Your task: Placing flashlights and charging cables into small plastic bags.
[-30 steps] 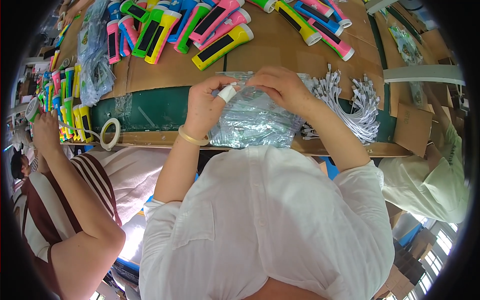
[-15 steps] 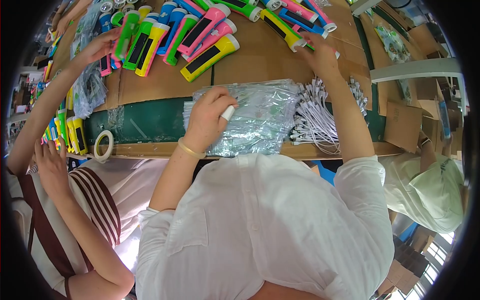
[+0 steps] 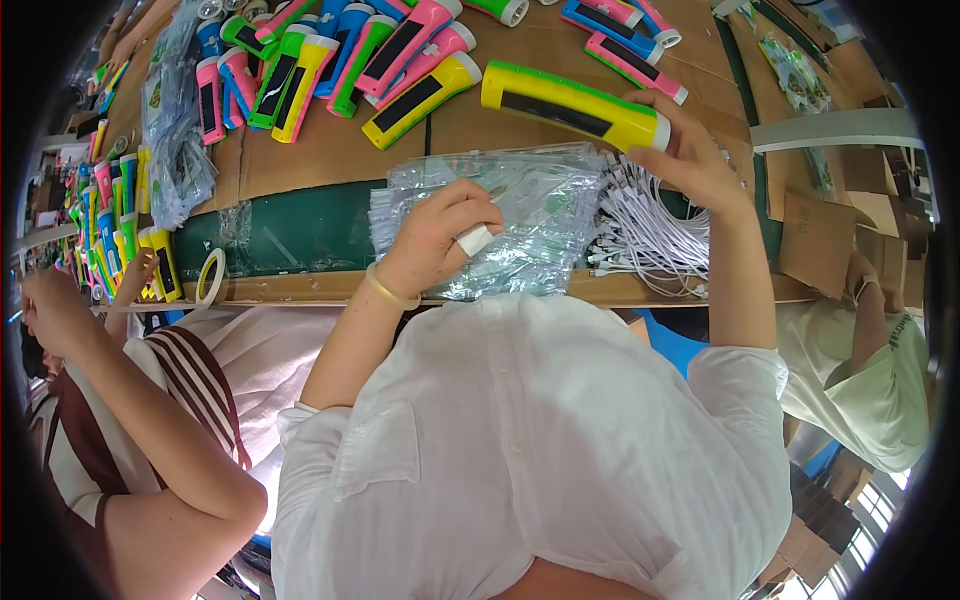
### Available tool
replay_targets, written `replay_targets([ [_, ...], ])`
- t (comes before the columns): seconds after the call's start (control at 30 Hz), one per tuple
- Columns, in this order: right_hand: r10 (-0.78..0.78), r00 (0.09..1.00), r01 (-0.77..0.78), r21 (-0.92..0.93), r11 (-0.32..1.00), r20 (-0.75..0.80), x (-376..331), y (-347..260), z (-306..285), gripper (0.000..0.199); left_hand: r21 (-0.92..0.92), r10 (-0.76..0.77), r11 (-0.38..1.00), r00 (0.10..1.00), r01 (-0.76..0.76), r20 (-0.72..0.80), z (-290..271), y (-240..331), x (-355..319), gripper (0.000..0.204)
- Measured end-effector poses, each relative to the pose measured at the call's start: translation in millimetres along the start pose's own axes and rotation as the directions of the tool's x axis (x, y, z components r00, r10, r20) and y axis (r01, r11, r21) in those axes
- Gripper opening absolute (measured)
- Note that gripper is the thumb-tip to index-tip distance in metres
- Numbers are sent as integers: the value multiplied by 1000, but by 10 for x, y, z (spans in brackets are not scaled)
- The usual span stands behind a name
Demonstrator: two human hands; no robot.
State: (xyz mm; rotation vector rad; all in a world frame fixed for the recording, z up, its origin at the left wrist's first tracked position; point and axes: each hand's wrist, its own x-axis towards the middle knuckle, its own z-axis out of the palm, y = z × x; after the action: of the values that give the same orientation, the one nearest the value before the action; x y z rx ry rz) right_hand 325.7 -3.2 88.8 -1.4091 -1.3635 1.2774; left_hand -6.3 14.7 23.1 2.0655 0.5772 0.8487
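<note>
Near cables (image 3: 652, 228), the right grip (image 3: 692, 152) curls around a flashlight (image 3: 570, 106).

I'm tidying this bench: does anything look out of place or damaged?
The white ring-shaped tape roll sits right at the green-topped table's brown near edge, odd because it might get knocked off. Nothing visibly spilled or damaged stands out.

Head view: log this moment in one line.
right hand: holds yellow-green flashlight | left hand: on clear plastic bags | white cables: right of bags
</note>
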Motion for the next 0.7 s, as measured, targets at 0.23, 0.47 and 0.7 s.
replay_targets([
  [0.23, 15, 950, 52, -205, 977, 313, -205, -111, 71, 65, 22, 36, 999, 997, -34, -66, 42, -6, -36, 17],
  [0.47, -187, 964, 190, 2, 982, 191, -88, 448, 870, 52, -1, 39, 999, 996, -39, -86, 121, -1, -54, 16],
  [0.7, 50, 883, 217, -500, 838, 466, -6, -190, 702, 39, 10, 47, 999, 990, -46, -131, 23, -29, -167, 15],
])
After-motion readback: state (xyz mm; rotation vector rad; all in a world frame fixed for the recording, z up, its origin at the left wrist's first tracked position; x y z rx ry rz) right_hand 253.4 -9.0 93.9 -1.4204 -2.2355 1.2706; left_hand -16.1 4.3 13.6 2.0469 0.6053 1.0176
